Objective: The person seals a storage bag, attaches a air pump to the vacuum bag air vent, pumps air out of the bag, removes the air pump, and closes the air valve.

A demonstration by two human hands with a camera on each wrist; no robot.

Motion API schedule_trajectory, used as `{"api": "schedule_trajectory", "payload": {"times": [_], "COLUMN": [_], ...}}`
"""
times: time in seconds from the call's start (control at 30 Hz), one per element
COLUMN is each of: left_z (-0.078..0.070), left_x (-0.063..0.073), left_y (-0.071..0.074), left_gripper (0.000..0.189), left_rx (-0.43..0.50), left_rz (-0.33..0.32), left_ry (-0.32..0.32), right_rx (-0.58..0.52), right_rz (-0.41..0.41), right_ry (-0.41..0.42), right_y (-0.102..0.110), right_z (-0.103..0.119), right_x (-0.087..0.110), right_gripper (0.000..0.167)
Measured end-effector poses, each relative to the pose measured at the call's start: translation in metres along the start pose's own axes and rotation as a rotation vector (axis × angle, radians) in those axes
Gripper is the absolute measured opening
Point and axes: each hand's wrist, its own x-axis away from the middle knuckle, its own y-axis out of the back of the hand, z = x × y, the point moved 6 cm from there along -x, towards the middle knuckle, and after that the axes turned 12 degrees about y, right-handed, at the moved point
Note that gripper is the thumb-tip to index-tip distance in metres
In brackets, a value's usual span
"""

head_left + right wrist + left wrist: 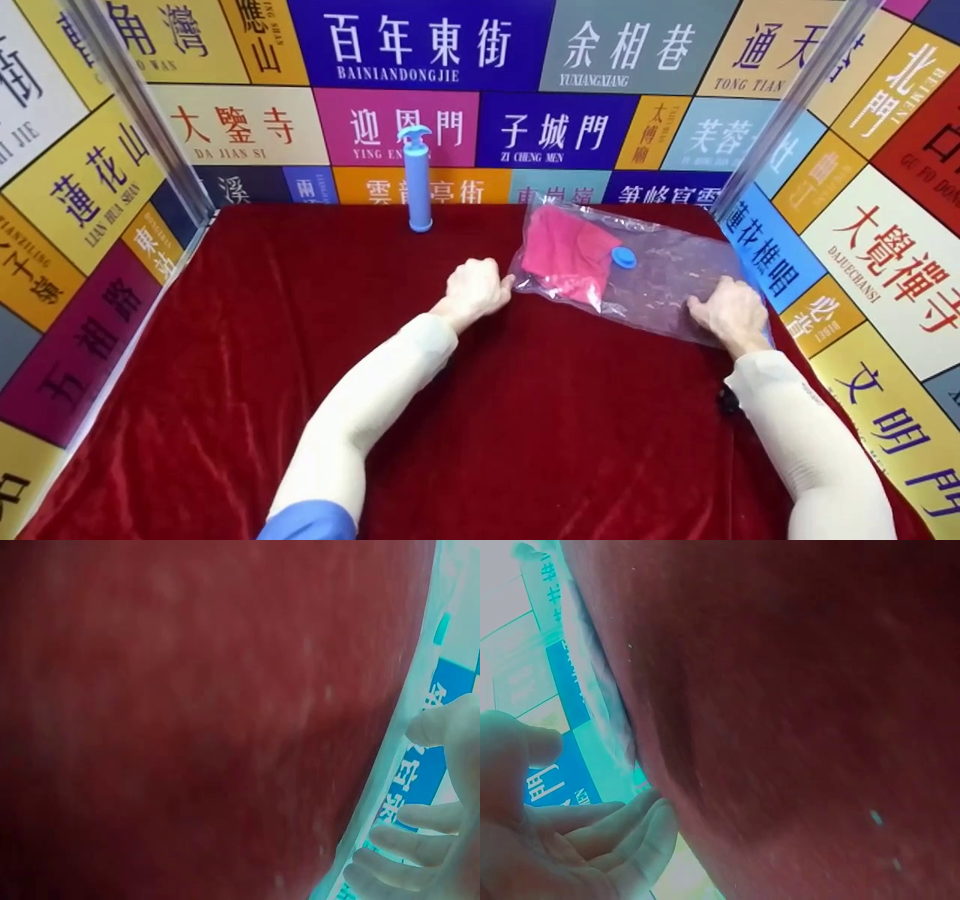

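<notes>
A clear plastic vacuum storage bag (667,274) lies on the table, with a folded pink cloth (570,251) inside its left half. A round blue valve cap (623,257) sits on the bag beside the cloth. My left hand (474,289) is at the bag's near left corner; whether it touches the plastic is unclear. In the left wrist view, that hand's fingers (622,840) are loosely bent, with the thumb apart. My right hand (733,311) is over the bag's right end. The right wrist view shows its thumb apart from relaxed fingers (409,844), near the bag's edge.
A blue hand pump (418,184) stands upright at the back of the table, left of the bag. Dark red velvet cloth (480,435) covers the table. Printed panels (420,45) rise behind and at both sides, with metal posts (802,105) at the back corners.
</notes>
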Motion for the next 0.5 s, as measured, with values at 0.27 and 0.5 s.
{"api": "schedule_trajectory", "payload": {"times": [0.27, 0.5], "left_z": [-0.005, -0.006], "left_x": [-0.008, -0.015], "left_y": [-0.003, -0.010], "left_gripper": [0.045, 0.043], "left_rx": [0.086, 0.158], "left_rz": [0.055, 0.091], "left_ry": [0.030, 0.070], "right_rx": [0.005, -0.013], "right_rz": [0.061, 0.130], "right_ry": [-0.064, -0.160], "right_y": [0.006, 0.014], "right_z": [-0.019, -0.036], "right_x": [-0.003, -0.006], "right_gripper": [0.073, 0.078]}}
